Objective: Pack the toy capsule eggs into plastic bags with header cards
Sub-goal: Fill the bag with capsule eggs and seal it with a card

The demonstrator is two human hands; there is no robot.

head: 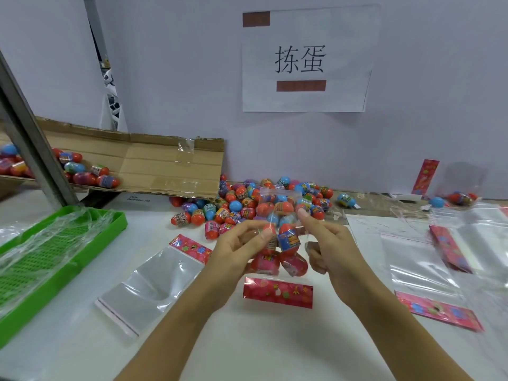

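A clear plastic bag [277, 199] with several capsule eggs [286, 243] inside is held upside down above the table, its red header card [278, 292] hanging at the bottom and its open flap at the top. My left hand [239, 248] pinches the bag's left side. On the right side my right hand [327, 243] pinches it with the thumb raised. A heap of loose red, blue and purple capsule eggs [242, 204] lies just behind the bag against the wall.
An empty bag with header card [154, 276] lies flat to the left, more empty bags [428, 268] to the right. A green tray [49, 259] holding plastic sits far left. A cardboard flap [165, 166] with eggs leans behind. A packed bag [461, 199] lies far right.
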